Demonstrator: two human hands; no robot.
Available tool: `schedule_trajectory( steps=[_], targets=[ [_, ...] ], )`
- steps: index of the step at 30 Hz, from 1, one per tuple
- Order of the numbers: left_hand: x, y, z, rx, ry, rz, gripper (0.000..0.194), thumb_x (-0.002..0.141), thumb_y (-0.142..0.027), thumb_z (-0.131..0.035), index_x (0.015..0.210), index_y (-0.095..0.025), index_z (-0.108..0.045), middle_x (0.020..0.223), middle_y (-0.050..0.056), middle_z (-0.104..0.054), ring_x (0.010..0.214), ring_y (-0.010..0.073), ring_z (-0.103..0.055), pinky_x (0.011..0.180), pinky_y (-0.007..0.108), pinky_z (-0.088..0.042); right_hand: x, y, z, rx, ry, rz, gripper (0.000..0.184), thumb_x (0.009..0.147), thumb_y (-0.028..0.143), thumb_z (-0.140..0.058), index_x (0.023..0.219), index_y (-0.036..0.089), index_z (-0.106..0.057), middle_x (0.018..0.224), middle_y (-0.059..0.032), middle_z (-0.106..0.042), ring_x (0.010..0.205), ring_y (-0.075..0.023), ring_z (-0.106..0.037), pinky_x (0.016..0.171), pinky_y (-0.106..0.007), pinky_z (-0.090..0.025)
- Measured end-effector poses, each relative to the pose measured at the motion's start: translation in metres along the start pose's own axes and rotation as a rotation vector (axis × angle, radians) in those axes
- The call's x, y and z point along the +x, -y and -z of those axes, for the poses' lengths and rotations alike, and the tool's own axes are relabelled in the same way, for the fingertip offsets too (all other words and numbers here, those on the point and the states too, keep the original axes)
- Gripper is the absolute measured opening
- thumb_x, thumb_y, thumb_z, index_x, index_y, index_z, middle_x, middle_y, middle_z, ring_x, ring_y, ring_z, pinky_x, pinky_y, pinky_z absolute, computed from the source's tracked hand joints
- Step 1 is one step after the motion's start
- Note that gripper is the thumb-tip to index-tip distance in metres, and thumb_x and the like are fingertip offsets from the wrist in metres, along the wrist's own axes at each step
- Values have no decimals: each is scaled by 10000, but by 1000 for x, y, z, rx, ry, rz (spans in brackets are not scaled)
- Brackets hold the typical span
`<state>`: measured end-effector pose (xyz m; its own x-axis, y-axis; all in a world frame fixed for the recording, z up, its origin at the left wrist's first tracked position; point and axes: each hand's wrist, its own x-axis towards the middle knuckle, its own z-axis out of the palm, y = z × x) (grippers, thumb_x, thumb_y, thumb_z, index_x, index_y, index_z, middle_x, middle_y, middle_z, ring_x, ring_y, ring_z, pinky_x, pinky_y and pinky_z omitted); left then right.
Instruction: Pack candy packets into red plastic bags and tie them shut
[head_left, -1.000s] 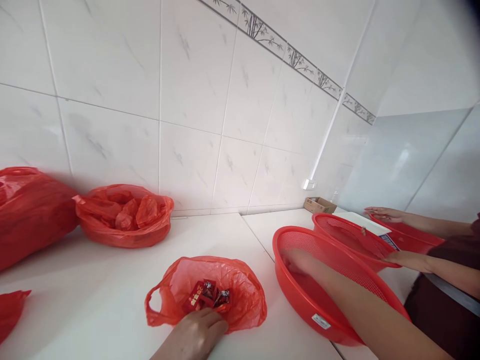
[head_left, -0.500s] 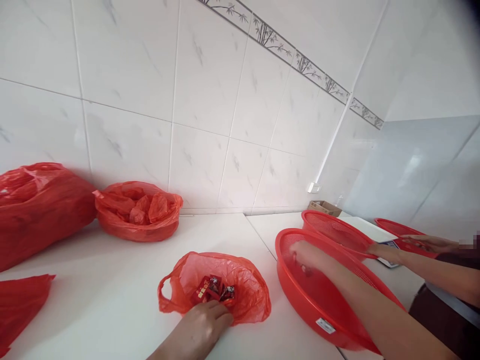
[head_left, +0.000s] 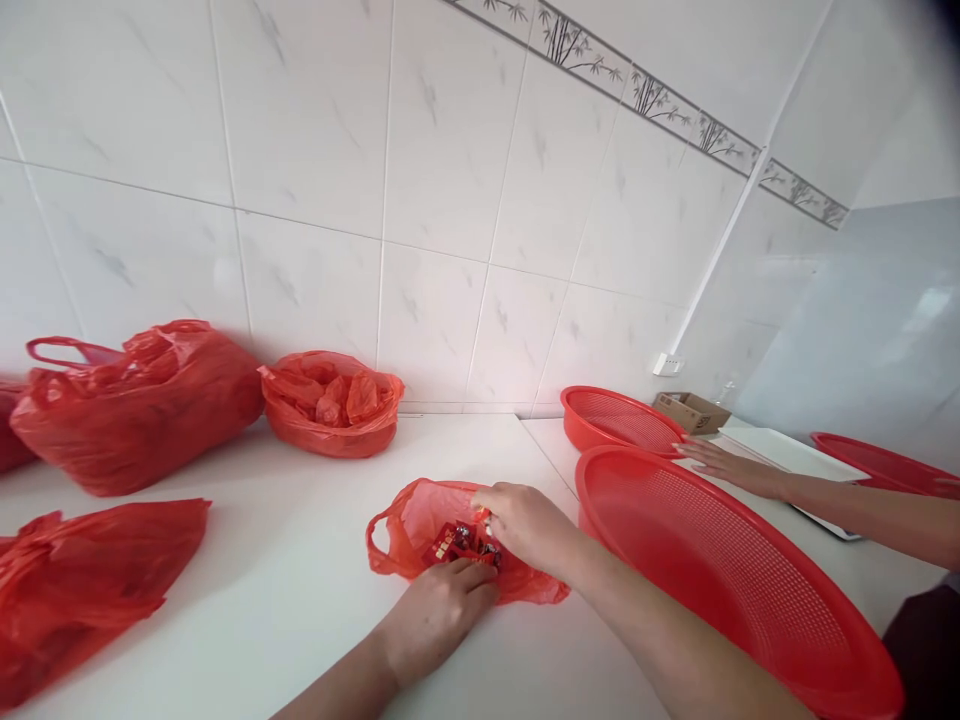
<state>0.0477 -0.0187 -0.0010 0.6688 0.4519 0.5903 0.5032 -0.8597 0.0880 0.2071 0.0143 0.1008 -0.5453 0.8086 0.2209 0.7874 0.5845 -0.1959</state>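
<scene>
An open red plastic bag lies in front of me with several small red and dark wrapped packets inside; their exact kind is hard to read. My left hand is closed over the bag's near rim, its fingertips partly hidden beside the packets. Above the bag's right side, my right hand pinches a small wrapped sweet with red and white colours. To the right stands a large red plastic basket with perforated walls, its bottom partly hidden by my right arm.
Filled red bags and a smaller open bag stand against the tiled wall. Another red bag lies at left. Further right are a smaller basket, a cardboard box, a white scale and a co-worker's hand.
My right hand has come out of the large basket and moved left over the bag. My left hand stays at the bag's rim. The co-worker's hand has shifted; the view has turned left.
</scene>
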Motion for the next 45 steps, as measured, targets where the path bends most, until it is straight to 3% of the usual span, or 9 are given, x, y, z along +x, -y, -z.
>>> schedule_trajectory(
  steps=[9, 16, 21, 24, 27, 30, 33, 39, 45],
  targets=[
    [-2, 7, -3, 85, 85, 40, 233, 918, -121, -395, 809, -172, -595, 857, 36, -657, 725, 178, -591, 614, 288, -482, -59, -18, -73, 20, -604, -242, 239, 899, 192, -378, 1035, 228, -571, 982, -53, -603, 902, -168, -576, 768, -278, -459],
    [-4, 18, 0, 217, -136, 106, 181, 872, -217, -518, 1020, -200, -621, 1207, 111, -610, 1123, 281, -541, 962, 472, -407, -83, -44, -122, -38, -588, -515, 470, 848, 339, -438, 1279, 153, -431, 1287, -165, -478, 1169, -314, -469, 911, -459, -429],
    [-19, 50, 12, 307, -518, 490, 358, 829, -244, -585, 1185, -200, -586, 1422, 189, -412, 1336, 360, -317, 1072, 575, -201, -77, -69, -101, 403, -451, -736, 396, 817, 372, -448, 1183, 226, -490, 1099, -71, -606, 943, -217, -610, 759, -323, -482],
    [-30, 59, 24, -237, -613, 918, 492, 717, -302, -692, 1185, -208, -576, 1375, 169, -459, 1315, 373, -337, 1056, 564, -229, -68, -86, -91, 645, -440, -815, 439, 747, 353, -511, 1149, 178, -503, 825, -33, -645, 697, -184, -635, 611, -279, -474],
    [-34, 57, 39, -730, -592, 1193, 452, 646, -370, -733, 1036, -171, -620, 887, 111, -669, 888, 331, -632, 801, 511, -462, -51, -96, -81, 736, -447, -762, 330, 724, 365, -519, 962, 147, -588, 661, -4, -619, 571, -168, -596, 507, -251, -433],
    [-26, 57, 60, -932, -620, 1176, 371, 662, -408, -706, 904, -145, -610, 583, -11, -577, 509, 167, -573, 547, 325, -481, -31, -99, -62, 756, -514, -680, 266, 725, 425, -533, 674, 168, -586, 554, 16, -559, 539, -152, -528, 480, -236, -379],
    [-9, 60, 91, -1059, -787, 1062, 368, 657, -394, -713, 912, -167, -576, 600, -51, -545, 494, 87, -507, 494, 201, -420, -12, -100, -33, 756, -646, -632, 318, 740, 478, -530, 674, 172, -586, 606, 0, -581, 604, -158, -530, 519, -237, -388],
    [28, 45, 151, -1120, -1015, 841, 316, 667, -313, -759, 919, -197, -608, 667, -51, -564, 599, 59, -531, 579, 152, -443, 5, -93, 7, 775, -707, -538, 322, 762, 473, -530, 783, 171, -639, 705, -34, -639, 629, -173, -573, 557, -259, -425],
    [43, 28, 158, -1075, -940, 792, 353, 673, -262, -771, 988, -205, -623, 921, 11, -654, 814, 107, -602, 662, 178, -478, 13, -83, 9, 759, -687, -452, 293, 794, 419, -488, 804, 180, -657, 713, -29, -654, 650, -179, -590, 593, -274, -430]
  ],
)
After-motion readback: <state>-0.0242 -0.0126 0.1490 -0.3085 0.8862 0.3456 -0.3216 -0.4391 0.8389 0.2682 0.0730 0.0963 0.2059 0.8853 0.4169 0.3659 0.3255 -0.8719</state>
